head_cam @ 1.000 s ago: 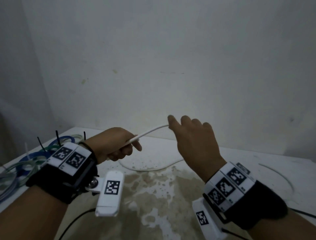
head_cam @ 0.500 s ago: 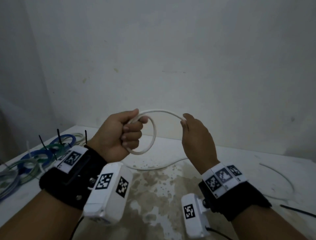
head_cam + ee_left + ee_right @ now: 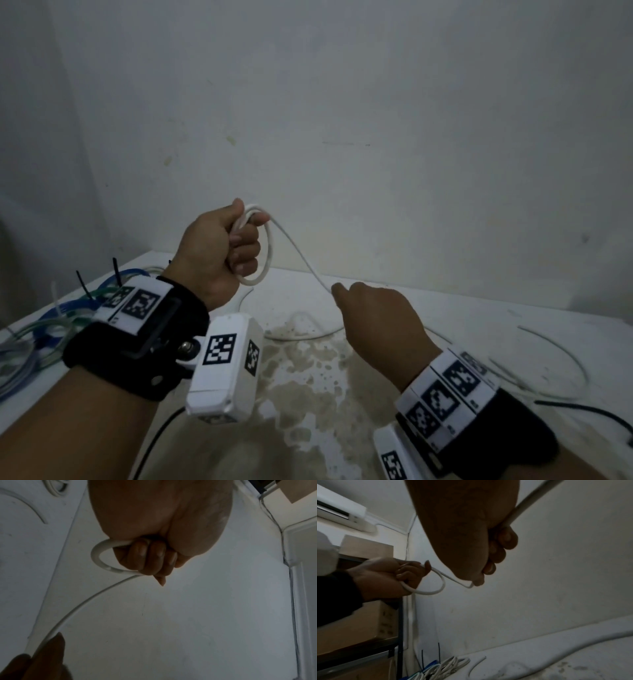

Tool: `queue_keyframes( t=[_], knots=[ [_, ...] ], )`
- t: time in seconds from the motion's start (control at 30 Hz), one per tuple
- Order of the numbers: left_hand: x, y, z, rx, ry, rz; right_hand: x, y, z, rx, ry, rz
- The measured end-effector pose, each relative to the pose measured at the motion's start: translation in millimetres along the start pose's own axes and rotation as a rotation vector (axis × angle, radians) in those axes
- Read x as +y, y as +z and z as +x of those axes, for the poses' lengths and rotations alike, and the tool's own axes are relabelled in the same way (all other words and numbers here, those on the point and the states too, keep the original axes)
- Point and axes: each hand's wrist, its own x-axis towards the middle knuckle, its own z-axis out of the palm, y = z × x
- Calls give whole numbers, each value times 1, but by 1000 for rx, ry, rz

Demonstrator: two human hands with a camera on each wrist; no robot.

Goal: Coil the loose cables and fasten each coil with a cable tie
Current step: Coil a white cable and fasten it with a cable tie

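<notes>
Far left of the table (image 3: 428, 308): a heap of finished coils (image 3: 41, 329) in blue, green and pale cable. Three black cable ties (image 3: 115, 270) and one pale one stand up from it; the coils overlap too much for an exact count.

Left hand (image 3: 219, 253): raised above the table, fingers curled into a fist around one small loop of the white cable (image 3: 294, 253). The loop hangs below the knuckles. One loop is confirmed; the head view hints at a second strand at the thumb, not certain.

From the fist the cable slopes down and right to the right hand (image 3: 380, 318), which pinches it between thumb and fingers, held lower and near the table. Behind that hand the slack trails across the stained surface in wide curves to the right. One thin black strip (image 3: 582, 409), likely a spare tie, lies at the right edge.

Assessment: coiling is in hand, at an early stage; no tie on this cable yet. The next move calls for the right hand to carry its length up to the left fist as a matching loop, without twisting.
</notes>
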Motion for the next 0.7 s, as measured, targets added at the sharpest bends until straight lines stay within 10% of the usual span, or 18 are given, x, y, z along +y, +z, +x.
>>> queue_keyframes(
  t=[0.7],
  knots=[
    [-28, 13, 1, 3, -44, -69, -17, -27, -18, 95, -273, 1]
  ],
)
